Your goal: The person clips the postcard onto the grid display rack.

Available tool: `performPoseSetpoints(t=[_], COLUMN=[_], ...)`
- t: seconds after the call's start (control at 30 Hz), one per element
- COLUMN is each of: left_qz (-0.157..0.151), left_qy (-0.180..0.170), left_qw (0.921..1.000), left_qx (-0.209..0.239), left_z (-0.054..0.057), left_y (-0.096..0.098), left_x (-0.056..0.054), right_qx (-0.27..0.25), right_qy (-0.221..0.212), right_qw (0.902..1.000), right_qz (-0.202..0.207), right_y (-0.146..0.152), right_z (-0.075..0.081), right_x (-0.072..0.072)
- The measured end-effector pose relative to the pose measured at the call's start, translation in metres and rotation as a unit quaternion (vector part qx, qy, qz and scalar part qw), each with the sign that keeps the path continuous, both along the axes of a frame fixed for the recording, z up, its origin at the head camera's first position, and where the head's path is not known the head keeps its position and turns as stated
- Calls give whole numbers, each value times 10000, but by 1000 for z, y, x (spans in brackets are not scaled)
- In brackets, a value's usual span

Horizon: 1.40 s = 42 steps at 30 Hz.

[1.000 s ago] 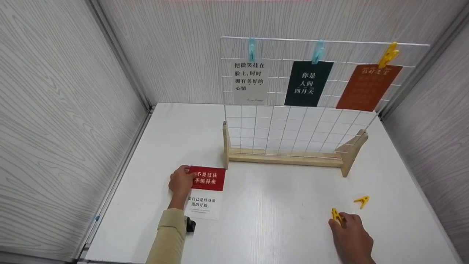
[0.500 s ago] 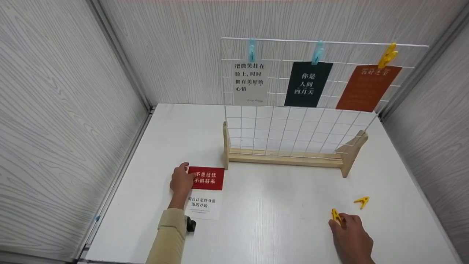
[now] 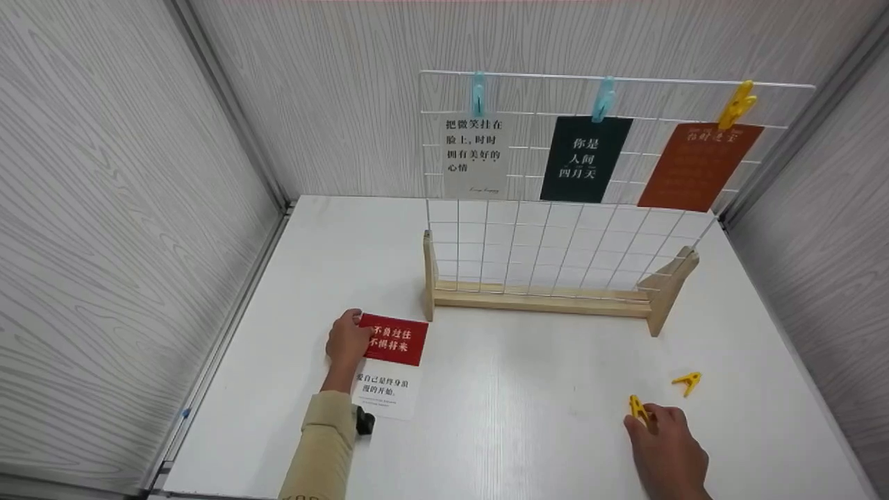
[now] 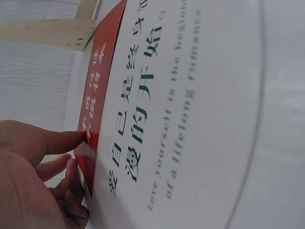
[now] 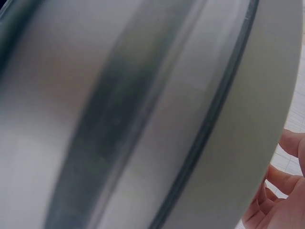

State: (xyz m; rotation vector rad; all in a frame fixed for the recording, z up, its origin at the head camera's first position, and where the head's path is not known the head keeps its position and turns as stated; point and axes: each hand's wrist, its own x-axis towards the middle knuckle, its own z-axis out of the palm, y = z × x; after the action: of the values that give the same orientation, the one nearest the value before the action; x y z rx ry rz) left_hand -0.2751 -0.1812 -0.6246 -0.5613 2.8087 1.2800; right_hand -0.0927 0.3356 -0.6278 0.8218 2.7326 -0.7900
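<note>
At its left edge, a red card (image 3: pixel 403 342) with white lettering is pinched by my left hand (image 3: pixel 347 342), the thumb lying on its printed face in the left wrist view. It sits slightly turned over the top of a white card (image 3: pixel 396 401) on the table. On the right, my right hand (image 3: pixel 668 448) pinches a yellow clip (image 3: pixel 636 408) between thumb and fingers, close to the tabletop. A second yellow clip (image 3: pixel 687 382) lies just beyond that hand. In the right wrist view only part of the right hand (image 5: pixel 281 191) shows, and the clip is out of sight.
A white wire grid (image 3: pixel 517 243) stands in a wooden base (image 3: pixel 542 303) at the back. From it hang a white card (image 3: pixel 476 177), a dark green card (image 3: pixel 583 160) and an orange-red card (image 3: pixel 698 167), held by two blue clips and one yellow. Panel walls enclose the table.
The red card has turned slightly clockwise, its right end now lower, with the left hand shifting a little to the right. My right hand stays put with the yellow clip.
</note>
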Motion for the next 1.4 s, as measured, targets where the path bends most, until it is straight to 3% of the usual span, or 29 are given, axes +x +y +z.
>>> performPoseSetpoints(t=[0.3, 0.57, 0.77, 1.07, 1.23, 1.4], left_qz=[-57, 83, 188, 320, 254, 189], left_qy=[-174, -63, 19, 255, 446, 627], left_qw=[9997, 9987, 9949, 9852, 9808, 9821], left_qx=[173, 501, 988, 1663, 1883, 1764], left_z=[1, -1, 10, 24, 30, 40], left_y=[-3, -7, -12, -17, -15, -12], left_x=[-2, -4, -2, 1, 6, 11], right_qx=[-55, 62, -112, -647, -675, -1283], right_qy=[-7, 182, 152, 100, 419, 626], right_qw=[10000, 9997, 9998, 9956, 9962, 9897], right_qz=[57, 114, 14, -677, -351, -137], right_y=[2, 3, 5, 3, 0, 0], right_z=[0, -3, -3, 1, 3, 8], right_x=[-1, 1, 1, -2, 0, -1])
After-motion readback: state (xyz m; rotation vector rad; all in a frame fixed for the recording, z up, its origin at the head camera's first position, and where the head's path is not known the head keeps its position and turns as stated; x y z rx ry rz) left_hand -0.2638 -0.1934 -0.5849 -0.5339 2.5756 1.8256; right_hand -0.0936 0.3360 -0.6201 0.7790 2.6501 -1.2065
